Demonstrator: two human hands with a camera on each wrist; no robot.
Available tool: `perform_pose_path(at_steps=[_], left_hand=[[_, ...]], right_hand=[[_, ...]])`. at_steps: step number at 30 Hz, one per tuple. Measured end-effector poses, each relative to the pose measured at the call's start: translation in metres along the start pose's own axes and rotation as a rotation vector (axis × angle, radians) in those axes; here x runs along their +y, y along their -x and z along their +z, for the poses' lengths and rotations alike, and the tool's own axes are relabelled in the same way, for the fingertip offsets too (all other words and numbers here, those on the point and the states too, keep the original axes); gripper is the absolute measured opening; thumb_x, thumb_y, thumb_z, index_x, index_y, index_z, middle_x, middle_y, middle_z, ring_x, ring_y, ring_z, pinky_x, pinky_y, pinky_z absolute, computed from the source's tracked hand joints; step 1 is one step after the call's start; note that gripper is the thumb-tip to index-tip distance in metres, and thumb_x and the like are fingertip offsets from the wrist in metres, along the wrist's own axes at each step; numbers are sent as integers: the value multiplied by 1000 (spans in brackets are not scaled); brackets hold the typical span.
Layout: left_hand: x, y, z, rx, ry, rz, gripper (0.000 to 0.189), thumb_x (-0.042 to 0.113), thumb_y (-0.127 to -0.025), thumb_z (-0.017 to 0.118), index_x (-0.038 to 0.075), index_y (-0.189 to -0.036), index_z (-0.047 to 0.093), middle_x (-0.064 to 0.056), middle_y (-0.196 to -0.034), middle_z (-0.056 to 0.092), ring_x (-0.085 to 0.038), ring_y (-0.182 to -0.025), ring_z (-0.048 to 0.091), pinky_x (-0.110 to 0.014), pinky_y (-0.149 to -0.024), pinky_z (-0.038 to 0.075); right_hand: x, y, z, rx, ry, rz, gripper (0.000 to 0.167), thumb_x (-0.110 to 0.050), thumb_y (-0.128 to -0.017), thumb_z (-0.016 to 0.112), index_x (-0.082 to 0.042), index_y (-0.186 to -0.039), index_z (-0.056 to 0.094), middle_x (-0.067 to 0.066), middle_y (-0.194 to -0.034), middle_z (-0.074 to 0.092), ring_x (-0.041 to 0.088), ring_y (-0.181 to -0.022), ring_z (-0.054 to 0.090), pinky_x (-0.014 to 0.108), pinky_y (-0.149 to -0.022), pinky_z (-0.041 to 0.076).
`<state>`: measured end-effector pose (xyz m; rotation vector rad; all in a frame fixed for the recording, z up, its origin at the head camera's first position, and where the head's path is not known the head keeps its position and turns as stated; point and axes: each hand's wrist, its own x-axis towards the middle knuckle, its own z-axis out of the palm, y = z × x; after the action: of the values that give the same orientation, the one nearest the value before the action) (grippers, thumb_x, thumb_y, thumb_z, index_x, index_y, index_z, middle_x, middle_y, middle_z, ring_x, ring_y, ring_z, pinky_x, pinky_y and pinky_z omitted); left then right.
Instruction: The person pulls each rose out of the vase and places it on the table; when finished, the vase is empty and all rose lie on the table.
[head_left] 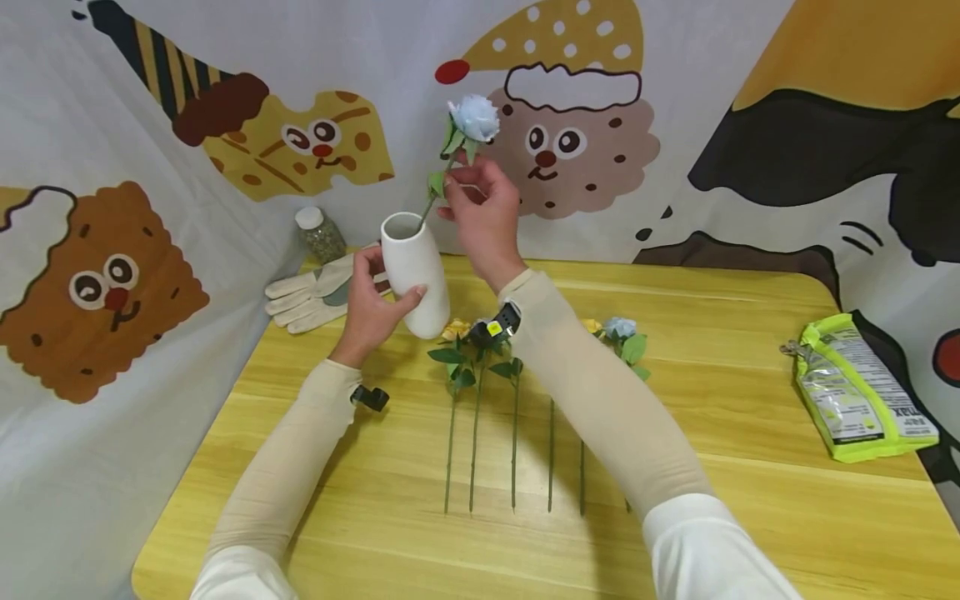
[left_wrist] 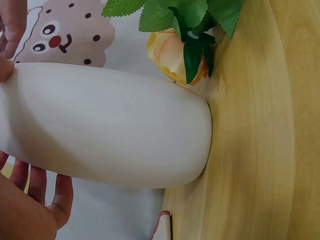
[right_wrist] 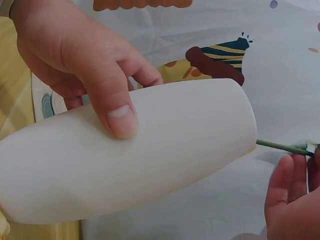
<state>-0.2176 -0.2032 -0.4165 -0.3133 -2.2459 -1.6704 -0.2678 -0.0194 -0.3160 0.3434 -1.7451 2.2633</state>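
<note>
My left hand (head_left: 372, 302) grips a white vase (head_left: 417, 279), thumb on its near side and fingers around the far side. The vase stands upright on the wooden table, as the left wrist view shows its base. Above the vase, my right hand (head_left: 487, 212) pinches the green stem of a pale blue artificial rose (head_left: 476, 118). The stem's lower end is inside the vase mouth, leaning right, and its tip is hidden. A yellow rose (left_wrist: 175, 52) lies beside the vase base, among several stemmed flowers in a row, partly covered by my right forearm.
A pale work glove (head_left: 311, 298) lies left of the vase, with a white-capped jar (head_left: 320, 235) behind it. A green and white packet (head_left: 862, 392) lies at the table's right side. A blue flower (head_left: 621, 327) shows past my right sleeve. A cartoon-printed cloth (head_left: 420, 50) hangs behind the table.
</note>
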Motion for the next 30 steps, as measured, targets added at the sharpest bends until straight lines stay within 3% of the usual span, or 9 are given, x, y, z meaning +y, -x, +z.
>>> perform_pose_path(at_steps=[9, 16, 24, 30], left_hand=[[4, 0, 2, -5, 6, -2, 71, 8, -86, 81, -2, -142, 39, -26, -138, 48, -33, -122, 50, -48, -102, 46], [3, 0, 2, -2, 8, 4, 72, 9, -86, 82, -2, -143, 39, -25, -138, 48, -31, -122, 51, -43, -101, 47], [0, 0, 2, -7, 31, 10, 72, 9, -86, 81, -3, -143, 38, -27, -137, 46, -43, -125, 49, -59, -104, 45], [0, 1, 1, -1, 16, -2, 72, 9, -86, 82, -1, -143, 39, -25, -138, 47, -36, -124, 50, -52, -105, 47]], right_hand=[[-7, 3, -11, 142, -79, -85, 24, -6, -102, 68, -8, -124, 59, -1, -103, 66, 16, -88, 73, 27, -67, 61], [-13, 8, -21, 239, -109, -166, 23, -5, -106, 61, -8, -127, 53, 0, -102, 65, 19, -83, 71, 27, -61, 58], [-17, 8, -49, 359, -217, -123, 22, -10, -109, 57, -12, -127, 47, 4, -100, 61, 26, -79, 71, 31, -60, 60], [-17, 12, -74, 412, -274, -107, 25, -8, -106, 61, -15, -125, 46, 8, -96, 60, 30, -77, 73, 35, -63, 62]])
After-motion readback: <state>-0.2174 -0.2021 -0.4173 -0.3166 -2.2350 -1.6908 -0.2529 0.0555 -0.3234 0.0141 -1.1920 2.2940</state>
